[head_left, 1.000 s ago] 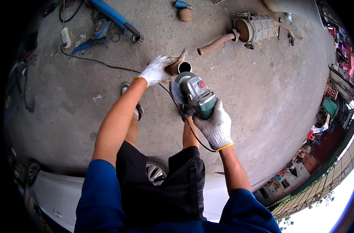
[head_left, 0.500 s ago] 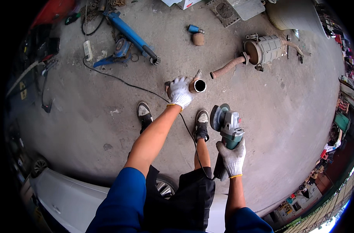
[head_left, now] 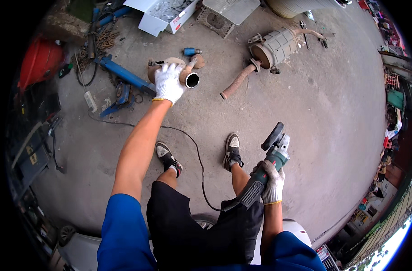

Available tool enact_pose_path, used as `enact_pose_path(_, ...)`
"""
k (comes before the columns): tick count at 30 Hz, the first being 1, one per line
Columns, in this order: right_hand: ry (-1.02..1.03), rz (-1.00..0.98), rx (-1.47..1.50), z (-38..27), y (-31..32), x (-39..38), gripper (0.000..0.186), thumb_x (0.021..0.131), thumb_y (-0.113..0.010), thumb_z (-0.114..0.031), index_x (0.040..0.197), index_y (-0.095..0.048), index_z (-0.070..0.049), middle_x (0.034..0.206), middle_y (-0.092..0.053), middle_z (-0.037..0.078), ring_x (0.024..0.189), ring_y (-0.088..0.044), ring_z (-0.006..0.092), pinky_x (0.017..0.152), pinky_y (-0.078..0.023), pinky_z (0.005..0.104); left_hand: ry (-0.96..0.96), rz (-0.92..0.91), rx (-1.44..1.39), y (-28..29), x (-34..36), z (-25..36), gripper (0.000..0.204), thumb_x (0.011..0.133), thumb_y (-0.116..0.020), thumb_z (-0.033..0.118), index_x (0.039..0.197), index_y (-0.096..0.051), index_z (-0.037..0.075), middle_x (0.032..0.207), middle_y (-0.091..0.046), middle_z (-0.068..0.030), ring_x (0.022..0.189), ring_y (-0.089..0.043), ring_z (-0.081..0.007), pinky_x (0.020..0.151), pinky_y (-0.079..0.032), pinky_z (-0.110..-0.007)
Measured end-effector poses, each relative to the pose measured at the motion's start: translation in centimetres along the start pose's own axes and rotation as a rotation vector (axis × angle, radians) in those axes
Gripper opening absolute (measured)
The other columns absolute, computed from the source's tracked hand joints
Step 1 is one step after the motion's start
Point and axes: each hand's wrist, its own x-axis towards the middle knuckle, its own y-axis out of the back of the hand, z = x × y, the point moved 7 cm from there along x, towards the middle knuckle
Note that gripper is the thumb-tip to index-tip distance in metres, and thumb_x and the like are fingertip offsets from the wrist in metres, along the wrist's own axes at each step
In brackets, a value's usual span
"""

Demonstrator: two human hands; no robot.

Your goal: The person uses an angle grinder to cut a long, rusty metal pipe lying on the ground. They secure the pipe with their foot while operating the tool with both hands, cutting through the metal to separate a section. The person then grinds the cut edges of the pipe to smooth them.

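Note:
My left hand (head_left: 168,83), in a white knit glove with a yellow cuff edge, is closed round a rusty exhaust pipe piece (head_left: 184,77). Its round cut end faces up toward me, and its far left part is partly covered by the glove. My gloved right hand (head_left: 273,183) is wrapped round the green and black body of an angle grinder (head_left: 255,186). The grinder's dark disc (head_left: 273,136) points away from me, well apart from the pipe piece. A black cord (head_left: 197,153) runs from the grinder's rear end across the floor to the left.
Ahead lie a rusty muffler (head_left: 274,45), a small blue cylinder (head_left: 192,52) and a white box (head_left: 163,20) of metal pieces. A blue jack (head_left: 127,74), a chain (head_left: 107,39) and a white power strip (head_left: 90,102) are at left. Behind me stands a white car (head_left: 81,253).
My left hand has carried the pipe piece forward and left, off its place near my feet. The grinder has turned, its disc now edge-on. My view and feet have shifted.

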Motion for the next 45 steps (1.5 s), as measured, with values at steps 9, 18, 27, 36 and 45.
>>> enact_pose_path(9, -0.036, -0.154, 0.286, 1.3, 0.4, 9.8, 0.034, 0.086, -0.066, -0.020, 0.105, -0.053, 0.005, 0.086, -0.062, 0.016, 0.073, -0.067, 0.0278, 0.064, -0.060, 0.0403, -0.374, -0.211, 0.502, -13.7, -2.3, -4.9, 0.033, 0.087, -0.053, 0.023, 0.119, -0.061, 0.017, 0.112, -0.059, 0.0012, 0.105, -0.055, -0.0168, 0.086, -0.042, -0.042)
enact_pose_path(18, -0.262, -0.043, 0.606, 3.1, 6.8, 18.4, 0.031, 0.089, -0.062, -0.022, 0.106, -0.055, 0.004, 0.089, -0.063, 0.016, 0.076, -0.065, 0.0252, 0.067, -0.058, 0.0382, -0.341, -0.500, 0.298, -22.5, 0.1, 8.0, 0.039, 0.083, -0.057, 0.014, 0.121, -0.060, 0.013, 0.113, -0.059, -0.0085, 0.107, -0.056, -0.0261, 0.092, -0.044, -0.044)
enact_pose_path(27, -0.338, 0.099, 0.982, 5.6, 12.9, 22.9, 0.036, 0.087, -0.066, -0.025, 0.112, -0.053, -0.002, 0.099, -0.061, 0.014, 0.085, -0.063, 0.0244, 0.072, -0.055, 0.0367, -1.434, -0.814, 1.246, -38.1, 3.8, 22.5, 0.058, 0.078, -0.070, 0.042, 0.128, -0.062, 0.014, 0.148, -0.042, -0.0054, 0.142, -0.029, -0.0282, 0.118, -0.016, -0.055)
enact_pose_path(36, -0.324, 0.344, 1.243, 6.2, 18.8, 24.8, 0.036, 0.089, -0.064, -0.029, 0.113, -0.053, -0.003, 0.096, -0.060, 0.012, 0.083, -0.061, 0.0225, 0.071, -0.054, 0.0360, -1.625, -0.951, 0.679, -31.1, 4.4, 32.1, 0.010, 0.082, -0.059, 0.018, 0.084, -0.068, 0.016, 0.081, -0.060, -0.0014, 0.092, -0.059, -0.0207, 0.109, -0.032, -0.061)
enact_pose_path(45, -0.355, 0.432, 1.331, 0.3, 22.2, 26.4, 0.039, 0.087, -0.066, -0.029, 0.112, -0.056, -0.001, 0.092, -0.065, 0.014, 0.074, -0.067, 0.0242, 0.065, -0.058, 0.0350, -1.710, -0.918, 0.456, -23.9, 12.8, 51.7, 0.023, 0.071, -0.065, 0.016, 0.093, -0.059, 0.014, 0.094, -0.055, -0.0036, 0.102, -0.056, -0.0230, 0.105, -0.032, -0.062)
